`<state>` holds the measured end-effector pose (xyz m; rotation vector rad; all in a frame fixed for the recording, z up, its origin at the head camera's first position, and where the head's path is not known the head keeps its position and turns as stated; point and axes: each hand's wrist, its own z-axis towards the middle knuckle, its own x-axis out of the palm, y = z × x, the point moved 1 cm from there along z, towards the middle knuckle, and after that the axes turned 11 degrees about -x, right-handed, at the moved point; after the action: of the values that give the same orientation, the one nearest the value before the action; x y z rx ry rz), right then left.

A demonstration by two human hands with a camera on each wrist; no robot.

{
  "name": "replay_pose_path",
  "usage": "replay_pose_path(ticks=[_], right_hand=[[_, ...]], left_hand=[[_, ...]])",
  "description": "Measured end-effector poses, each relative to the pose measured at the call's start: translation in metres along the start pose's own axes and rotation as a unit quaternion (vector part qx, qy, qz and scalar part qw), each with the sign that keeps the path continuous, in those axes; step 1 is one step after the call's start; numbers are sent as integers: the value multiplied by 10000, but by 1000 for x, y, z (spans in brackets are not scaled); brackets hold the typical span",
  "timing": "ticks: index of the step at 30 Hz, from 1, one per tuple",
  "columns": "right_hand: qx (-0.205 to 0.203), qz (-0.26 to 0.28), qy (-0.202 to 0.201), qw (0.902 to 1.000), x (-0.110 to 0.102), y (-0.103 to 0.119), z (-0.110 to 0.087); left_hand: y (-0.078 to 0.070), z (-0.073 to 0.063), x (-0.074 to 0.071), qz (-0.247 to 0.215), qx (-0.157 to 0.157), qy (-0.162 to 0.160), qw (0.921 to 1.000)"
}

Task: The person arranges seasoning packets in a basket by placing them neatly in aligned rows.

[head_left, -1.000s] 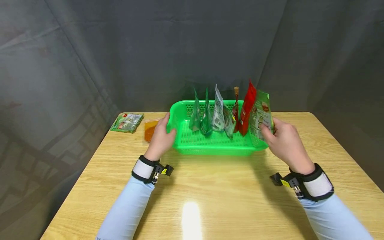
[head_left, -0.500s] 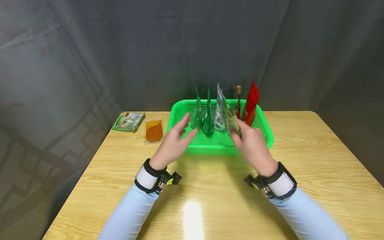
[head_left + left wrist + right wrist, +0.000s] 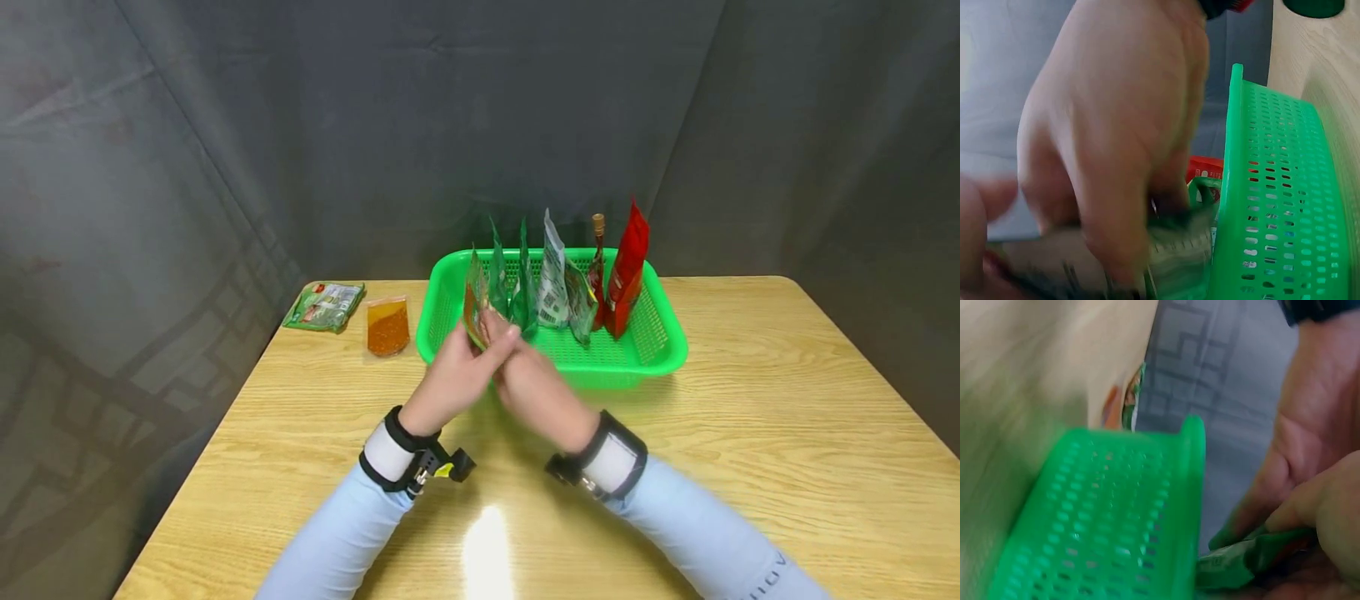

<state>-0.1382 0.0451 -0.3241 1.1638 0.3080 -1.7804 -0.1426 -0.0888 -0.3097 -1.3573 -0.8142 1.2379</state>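
Over the left front of the green plastic basket [image 3: 637, 367], both hands meet at one upright green food packet [image 3: 472, 292]. My right hand [image 3: 543, 387], blurred, crosses in from the right and pinches the packet's near side. From the left, my left hand [image 3: 450, 379] grips the same packet, its thumb lying across in front of the right fingers. The right wrist view shows the packet's green end [image 3: 1229, 565] between the hands, beside the basket wall [image 3: 1116, 506]. In the left wrist view, the back of the right hand [image 3: 1110, 125] hides much of it.
Inside the basket stand dark green pouches [image 3: 525, 283], a white pouch [image 3: 552, 279], a smaller green pouch [image 3: 581, 308], a gold-capped bottle [image 3: 597, 275] and a red pouch [image 3: 628, 271]. Left of it lie a green packet [image 3: 325, 306] and an orange-brown sachet [image 3: 387, 327] on the wooden table [image 3: 315, 417].
My right hand has carried the green packet from the basket's right end leftward across it. My left hand has left the basket's left rim and moved right, taking hold of the packet.
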Motion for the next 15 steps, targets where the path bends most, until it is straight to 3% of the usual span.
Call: replay_pose_path(ticks=[5,9,15], right_hand=[[9,134,133,9998,11,3,4],[-3,236,115,9997,13,1,5],[496,873,457,9939,6,-4,-1]], left_hand=[[3,0,-3,-360,-156,-458,9982],[6,4,-3,-715,-310,-535,9955],[11,8,-11,-899,-348,-515,9940]])
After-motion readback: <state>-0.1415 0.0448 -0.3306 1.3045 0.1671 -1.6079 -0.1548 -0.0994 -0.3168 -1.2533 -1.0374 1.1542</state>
